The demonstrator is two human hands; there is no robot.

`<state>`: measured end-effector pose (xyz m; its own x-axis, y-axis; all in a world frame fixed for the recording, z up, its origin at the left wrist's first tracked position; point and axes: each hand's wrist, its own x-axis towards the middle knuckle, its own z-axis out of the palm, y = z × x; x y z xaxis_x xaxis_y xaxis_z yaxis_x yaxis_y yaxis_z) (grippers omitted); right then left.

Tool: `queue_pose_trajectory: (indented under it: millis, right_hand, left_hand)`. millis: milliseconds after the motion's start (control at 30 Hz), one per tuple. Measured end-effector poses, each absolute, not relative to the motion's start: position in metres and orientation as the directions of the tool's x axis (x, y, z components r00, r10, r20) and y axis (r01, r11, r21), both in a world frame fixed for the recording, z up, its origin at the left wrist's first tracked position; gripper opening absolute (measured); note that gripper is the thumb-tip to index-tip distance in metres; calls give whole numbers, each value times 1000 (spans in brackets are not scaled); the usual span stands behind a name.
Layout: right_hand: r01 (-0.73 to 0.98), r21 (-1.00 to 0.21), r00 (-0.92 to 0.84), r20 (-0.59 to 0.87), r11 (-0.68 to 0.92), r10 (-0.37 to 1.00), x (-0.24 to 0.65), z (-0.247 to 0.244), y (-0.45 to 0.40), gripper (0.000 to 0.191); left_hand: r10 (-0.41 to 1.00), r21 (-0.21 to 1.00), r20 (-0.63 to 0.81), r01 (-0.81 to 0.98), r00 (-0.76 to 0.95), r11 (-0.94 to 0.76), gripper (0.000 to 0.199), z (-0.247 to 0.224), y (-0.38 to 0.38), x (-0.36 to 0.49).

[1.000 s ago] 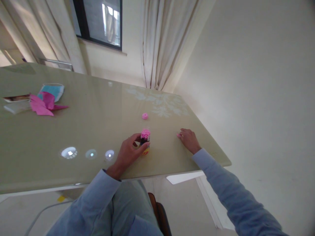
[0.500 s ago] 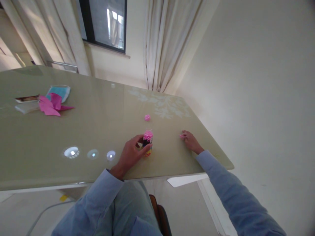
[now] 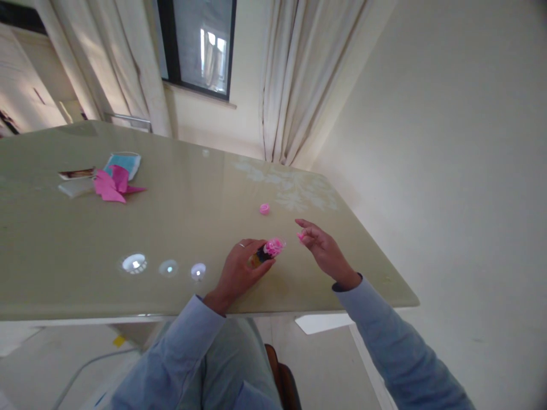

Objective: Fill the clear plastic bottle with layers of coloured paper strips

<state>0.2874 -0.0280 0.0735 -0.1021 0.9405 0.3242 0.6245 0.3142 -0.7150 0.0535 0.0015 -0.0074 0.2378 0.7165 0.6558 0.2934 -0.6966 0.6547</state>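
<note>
My left hand [image 3: 241,269] is closed around a small clear bottle [image 3: 261,254] with a dark and yellow label. The bottle is tilted, its open mouth toward my right hand, and small pink pieces [image 3: 274,246] fill its top. To the right, my right hand [image 3: 321,246] pinches a small pink piece [image 3: 301,236] between thumb and fingers, with the index finger stretched out. A gap separates that hand from the bottle. Beyond both hands, a round pink cap [image 3: 264,209] lies on the table [image 3: 192,216]. The exact kind of the pink pieces is too small to tell.
At the far left of the table lie a pink cloth or paper [image 3: 113,185], a blue face mask [image 3: 128,164], a flat printed packet [image 3: 77,173] and a clear plastic piece [image 3: 77,188]. A pale wall [image 3: 448,171] runs along the right side.
The bottle has gone from upright to tilted rightward in my left hand. My right hand has moved left, closer to the bottle, with a pink piece in its fingers. The view has shifted slightly.
</note>
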Motion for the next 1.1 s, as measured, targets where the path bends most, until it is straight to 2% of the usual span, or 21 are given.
queue_pose_trajectory:
  millis: [133, 233, 367, 600, 733, 900, 1100]
  right_hand:
    - [716, -512, -197, 503, 474, 841, 262, 78, -30, 23]
    - [758, -408, -243, 548, 509, 801, 255, 78, -30, 24]
    - [815, -292, -284, 551, 500, 785, 256, 86, -33, 23]
    - [874, -87, -390, 460, 477, 798, 254, 100, -43, 16]
    - [863, -139, -399, 404, 486, 823, 254, 99, -36, 12]
    - [805, -347, -377, 327, 482, 866, 259, 104, -22, 6]
    - [753, -567, -241, 235, 334, 942, 262, 104, -14, 11]
  left_hand:
    - [749, 691, 610, 288, 259, -663, 33, -6, 1, 54]
    - [762, 705, 590, 289, 266, -647, 34, -6, 1, 54]
    - [762, 702, 584, 298, 279, -647, 36, -6, 1, 54]
    - [714, 636, 624, 325, 318, -700, 35, -8, 0, 55]
    - [694, 609, 651, 333, 308, -719, 33, -8, 1, 55]
    - [693, 609, 648, 330, 316, -721, 31, -4, 1, 53]
    - [721, 640, 611, 332, 327, -693, 32, -3, 0, 53]
